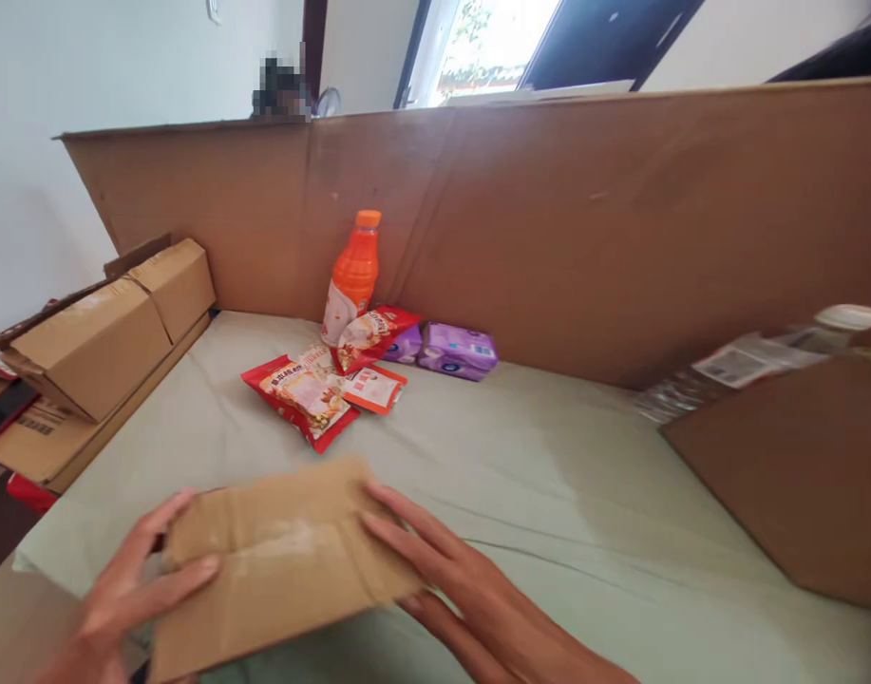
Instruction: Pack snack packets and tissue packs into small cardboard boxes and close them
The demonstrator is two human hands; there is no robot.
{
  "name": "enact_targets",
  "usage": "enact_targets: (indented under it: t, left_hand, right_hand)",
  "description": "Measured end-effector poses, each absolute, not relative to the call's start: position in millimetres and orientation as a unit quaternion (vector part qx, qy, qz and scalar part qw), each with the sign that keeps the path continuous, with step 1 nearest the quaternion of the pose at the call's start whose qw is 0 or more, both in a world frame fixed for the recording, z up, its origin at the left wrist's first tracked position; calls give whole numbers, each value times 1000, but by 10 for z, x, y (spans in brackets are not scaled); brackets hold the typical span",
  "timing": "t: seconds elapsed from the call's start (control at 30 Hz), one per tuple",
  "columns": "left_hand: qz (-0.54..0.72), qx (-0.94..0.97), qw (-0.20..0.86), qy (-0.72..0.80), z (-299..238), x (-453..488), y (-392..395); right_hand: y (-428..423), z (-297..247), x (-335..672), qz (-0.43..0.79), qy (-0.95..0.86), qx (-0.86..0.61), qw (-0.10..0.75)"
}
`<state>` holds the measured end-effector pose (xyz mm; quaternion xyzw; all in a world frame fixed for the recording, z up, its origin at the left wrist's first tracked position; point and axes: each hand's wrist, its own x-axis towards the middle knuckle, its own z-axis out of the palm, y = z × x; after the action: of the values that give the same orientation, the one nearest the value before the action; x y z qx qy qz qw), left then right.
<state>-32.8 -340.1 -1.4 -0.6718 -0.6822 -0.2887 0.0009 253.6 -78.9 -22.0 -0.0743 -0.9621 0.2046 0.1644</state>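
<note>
Between my two hands is a small brown cardboard box, tilted and slightly blurred, at the near edge of the covered table. My left hand grips its left end, thumb on the face and fingers behind. On the right end, my right hand lays its fingers over the side, with the thumb underneath. Just beyond the box lie a red snack bag and a small orange-and-white packet. Another red snack bag leans against an upright orange bottle. A purple tissue pack rests beside them.
A tall cardboard panel stands along the back. Cardboard boxes line the left edge. At right, a brown cardboard piece stands before a clear plastic bottle. A person's head shows behind the panel.
</note>
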Motion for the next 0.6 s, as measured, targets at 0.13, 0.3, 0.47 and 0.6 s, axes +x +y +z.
enact_targets:
  t: [0.13, 0.3, 0.47, 0.6]
  left_hand:
    - [-258, -541, 112, -793, -23, -732, -3943]
    - [-296, -406, 240, -830, -121, -1217, -3497]
    - [-313, -354, 241, -848, -250, -1799, -2294]
    - [-322, -324, 204, -866, -210, -2212, -1486]
  right_hand:
    - [-776, -33, 1099, 259, -951, 47, 159]
    - [-734, 171, -455, 226, -961, -32, 156]
    - [-762, 59, -503, 220, -950, -60, 212]
    - [-730, -337, 257, 229, -944, -22, 238]
